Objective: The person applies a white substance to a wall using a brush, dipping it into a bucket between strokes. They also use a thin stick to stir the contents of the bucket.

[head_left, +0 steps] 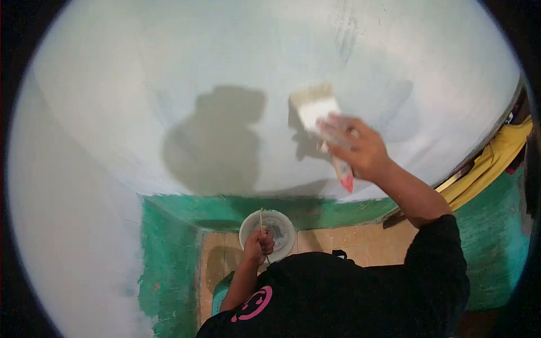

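Note:
A wide paintbrush [316, 112] with pale bristles and a red-tipped handle is in my right hand [355, 146], whose fingers close round its upper part. The bristles point up and lie at or close to the whitish wall [169, 67]; contact is unclear. Lower down, my left hand [259, 246] is closed round the thin handle of a white bucket [288, 239]. Some whitish material shows inside the bucket, partly hidden by the hand.
Green paint [169, 265] covers the lower wall, with an uneven edge against the white. Tan floor tiles [366, 242] lie below. A yellow cloth [493, 160] hangs at the right. A teal object [221, 293] is partly hidden by my left arm.

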Motion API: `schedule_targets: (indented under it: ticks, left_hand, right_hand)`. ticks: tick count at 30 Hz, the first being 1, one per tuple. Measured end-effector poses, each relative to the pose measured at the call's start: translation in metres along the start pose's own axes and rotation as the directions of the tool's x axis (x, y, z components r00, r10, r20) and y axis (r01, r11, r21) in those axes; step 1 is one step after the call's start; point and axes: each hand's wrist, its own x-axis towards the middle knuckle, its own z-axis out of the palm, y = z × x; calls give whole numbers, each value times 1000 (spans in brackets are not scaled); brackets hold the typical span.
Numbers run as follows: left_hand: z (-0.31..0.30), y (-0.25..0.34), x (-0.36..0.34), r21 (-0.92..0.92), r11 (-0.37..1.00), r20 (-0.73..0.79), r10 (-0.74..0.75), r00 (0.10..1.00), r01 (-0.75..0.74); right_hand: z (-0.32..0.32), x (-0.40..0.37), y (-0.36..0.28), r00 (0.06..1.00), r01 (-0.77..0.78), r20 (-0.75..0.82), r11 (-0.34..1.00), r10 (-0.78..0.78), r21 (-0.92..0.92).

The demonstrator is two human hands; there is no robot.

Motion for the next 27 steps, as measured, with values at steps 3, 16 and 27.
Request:
schedule_targets:
  ticks: [3,16,27]
  left_hand:
    - [-13,-1,2,55,998,80,-28,996,23]
    - [-4,-8,11,-12,1000,213,-10,977,12]
    - [18,21,-4,392,882,447,65,892,-260]
  right_hand:
    - [-11,-1,-3,965,81,239,988,-111,129]
    - [-106,43,74,697,-596,-435,798,570,91]
    - [-44,12,11,961,253,124,967,-247,-40]
